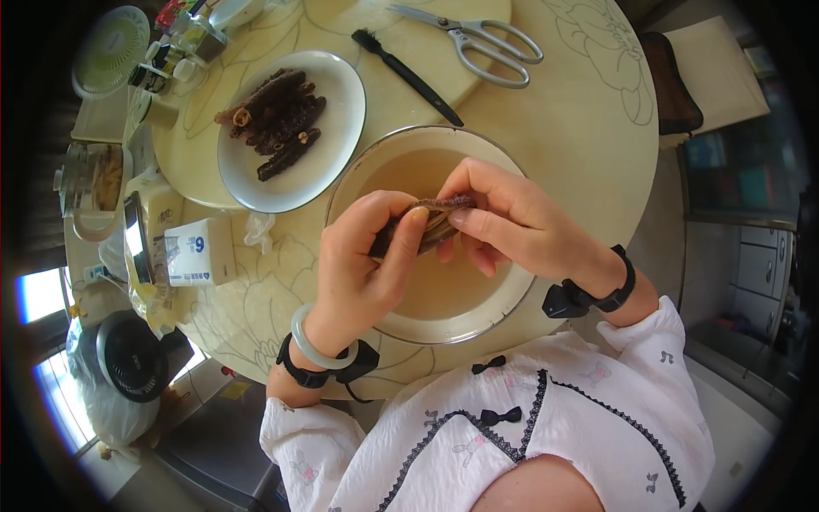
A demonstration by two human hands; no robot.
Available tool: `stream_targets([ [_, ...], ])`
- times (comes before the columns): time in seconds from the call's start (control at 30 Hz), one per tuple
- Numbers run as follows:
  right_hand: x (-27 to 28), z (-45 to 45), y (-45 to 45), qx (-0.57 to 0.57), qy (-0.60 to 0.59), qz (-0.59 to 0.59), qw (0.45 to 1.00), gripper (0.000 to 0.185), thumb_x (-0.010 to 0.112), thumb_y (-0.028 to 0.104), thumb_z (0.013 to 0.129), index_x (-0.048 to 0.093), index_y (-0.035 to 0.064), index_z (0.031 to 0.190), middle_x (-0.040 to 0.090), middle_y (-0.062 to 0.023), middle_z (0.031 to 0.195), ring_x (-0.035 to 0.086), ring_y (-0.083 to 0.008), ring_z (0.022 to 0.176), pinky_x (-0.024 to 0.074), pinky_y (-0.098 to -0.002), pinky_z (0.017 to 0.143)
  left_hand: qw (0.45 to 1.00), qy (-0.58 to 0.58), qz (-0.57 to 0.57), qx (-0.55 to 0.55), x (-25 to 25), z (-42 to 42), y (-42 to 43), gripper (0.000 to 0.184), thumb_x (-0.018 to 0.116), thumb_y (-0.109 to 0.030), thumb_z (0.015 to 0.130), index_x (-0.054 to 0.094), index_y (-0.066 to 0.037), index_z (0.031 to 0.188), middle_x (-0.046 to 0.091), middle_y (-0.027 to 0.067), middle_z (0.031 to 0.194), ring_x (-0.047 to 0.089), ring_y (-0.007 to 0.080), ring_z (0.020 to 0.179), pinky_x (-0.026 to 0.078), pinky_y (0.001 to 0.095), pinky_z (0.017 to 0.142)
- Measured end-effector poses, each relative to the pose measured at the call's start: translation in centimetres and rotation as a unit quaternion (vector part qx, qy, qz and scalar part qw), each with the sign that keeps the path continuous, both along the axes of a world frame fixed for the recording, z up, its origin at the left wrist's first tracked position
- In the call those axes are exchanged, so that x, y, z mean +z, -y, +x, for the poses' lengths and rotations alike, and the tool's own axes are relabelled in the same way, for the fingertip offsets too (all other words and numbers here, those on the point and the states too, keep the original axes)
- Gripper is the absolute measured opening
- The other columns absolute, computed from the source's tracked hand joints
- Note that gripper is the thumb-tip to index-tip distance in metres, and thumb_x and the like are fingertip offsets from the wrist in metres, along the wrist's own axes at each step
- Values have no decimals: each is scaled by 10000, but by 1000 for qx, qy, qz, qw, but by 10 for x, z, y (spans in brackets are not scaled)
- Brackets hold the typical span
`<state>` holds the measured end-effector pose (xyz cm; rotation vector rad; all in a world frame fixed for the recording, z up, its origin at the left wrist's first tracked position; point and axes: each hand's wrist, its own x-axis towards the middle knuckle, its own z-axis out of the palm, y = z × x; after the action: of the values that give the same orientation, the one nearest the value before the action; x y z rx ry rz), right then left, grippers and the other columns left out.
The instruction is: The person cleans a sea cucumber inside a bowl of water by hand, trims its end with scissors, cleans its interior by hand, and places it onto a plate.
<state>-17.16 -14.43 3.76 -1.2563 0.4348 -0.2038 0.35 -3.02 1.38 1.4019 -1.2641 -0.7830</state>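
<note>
Over a basin [354, 183] of cloudy tan water, both hands hold a dark brown sea cucumber [439, 224], slit so its pale inside shows. My left hand [367, 247] pinches one end, thumb pressed on the flesh. At the other end, the thumb and fingers of my right hand [503, 218] grip the edge of the slit. Several more dark sea cucumbers [277, 119] lie heaped on a white plate [341, 162] behind and left of the basin. A black brush [409, 81] and grey-handled scissors [478, 43] rest beyond it.
A tissue pack [200, 252] and a crumpled tissue [258, 232] sit left of the basin. Further left stand a glass pot [102, 183], small jars [162, 64] and a green-white basket [111, 51]. A chair [708, 72] is at the right, past the table [597, 162].
</note>
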Motion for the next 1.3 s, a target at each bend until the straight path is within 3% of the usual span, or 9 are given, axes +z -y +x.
stream_targets([
  [0.27,3,-3,1,-1,-33,-19,999,204,336,107,1021,483,-13,1097,683,-84,891,582,-91,589,465,-235,536,999,-18,26,8,1,-1,1,39,622,-34,925,630,3,935,602,68,738,536,137,629,437,261,586],
  [0.43,1,-5,4,5,-40,-18,999,228,322,86,1001,495,-10,1114,687,-87,859,591,-113,585,472,-251,543,988,150,-17,-7,10,-1,5,50,650,-20,875,632,-12,922,625,92,754,566,258,660,466,344,596],
  [0.53,1,-6,4,37,-101,-161,981,203,401,35,955,501,-14,1124,688,-118,847,618,-186,597,497,-307,565,962,268,-48,-30,2,3,7,102,664,-38,854,616,-31,945,621,102,783,571,304,720,468,388,639],
  [0.6,-17,-12,-1,18,-109,-474,874,307,473,-43,882,531,-3,1182,668,-136,943,645,-265,707,524,-361,655,952,301,-35,-49,-6,5,8,115,658,-48,855,606,-39,957,625,100,806,575,311,759,465,398,683],
  [0.73,-20,-13,-6,19,-127,-523,842,282,593,0,851,571,13,1133,645,-134,941,634,-327,820,525,-403,742,929,353,22,-106,-10,4,5,168,635,-36,861,580,-47,1020,634,106,935,585,315,899,448,420,838],
  [0.8,-19,-13,-6,54,-137,-607,781,252,662,71,848,593,20,1085,641,-123,936,639,-304,857,524,-392,749,917,381,36,-116,-11,3,3,150,636,-50,864,590,-54,1006,639,101,924,590,308,903,442,415,845],
  [0.97,-32,-6,-8,57,-128,-598,790,222,695,138,845,613,22,1015,644,-117,932,639,-303,866,521,-393,753,868,464,96,-147,-9,3,3,112,653,-84,857,615,-71,962,655,86,898,599,292,912,439,404,841],
  [1.13,-22,-2,-1,46,-115,-516,848,174,687,140,867,633,20,981,656,-125,896,648,-299,844,517,-388,738,928,360,-46,-83,-1,4,7,79,659,-77,851,625,-86,923,658,58,831,606,254,864,439,372,820],
  [1.3,-15,-8,7,17,-36,-427,903,131,671,59,876,645,12,995,673,-119,907,662,-268,780,522,-344,698,967,237,-9,-91,6,7,7,112,667,-38,845,642,-74,949,660,66,862,600,277,853,443,372,813],
])
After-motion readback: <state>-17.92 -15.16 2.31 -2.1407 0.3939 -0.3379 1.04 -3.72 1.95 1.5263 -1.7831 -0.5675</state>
